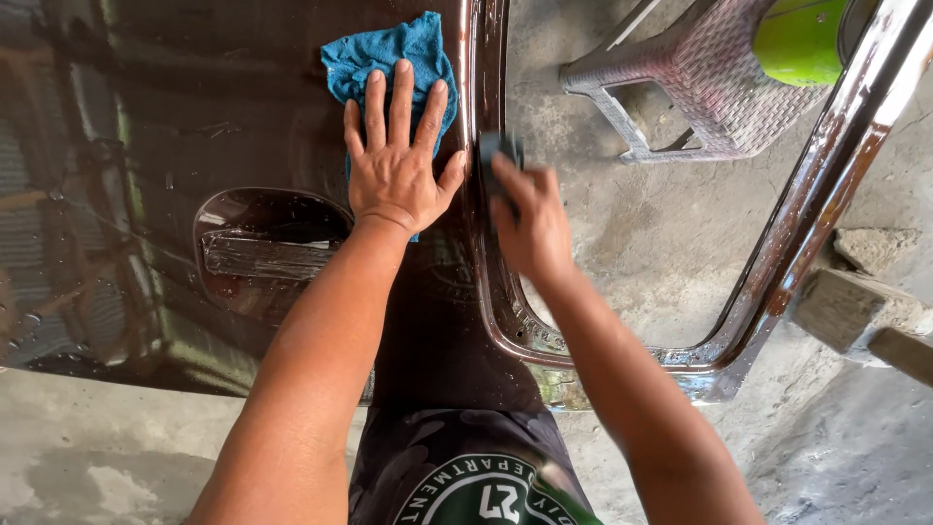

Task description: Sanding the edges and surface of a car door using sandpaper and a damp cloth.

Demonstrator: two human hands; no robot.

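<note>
Fingers of left hand (pixel 394 165) spread flat, pressing blue cloth (pixel 389 53) onto dark wet car door panel (pixel 194 117); cloth under and beyond fingertips. Right hand (pixel 530 224) just beside, closed around small dark block (pixel 499 154) on window-frame edge (pixel 483 87), frame's long axis running away from body. Door handle recess (pixel 262 248) left of wrist.

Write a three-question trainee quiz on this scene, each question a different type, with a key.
1. True or false: the left hand lies flat on the blue cloth.
2. The right hand grips the dark pad against: A) the plastic stool, B) the window-frame edge of the brown car door, C) the concrete floor.
3. Fill in: the recessed door handle sits nearer the ___ hand.

Key: 1 true; 2 B; 3 left.
</note>
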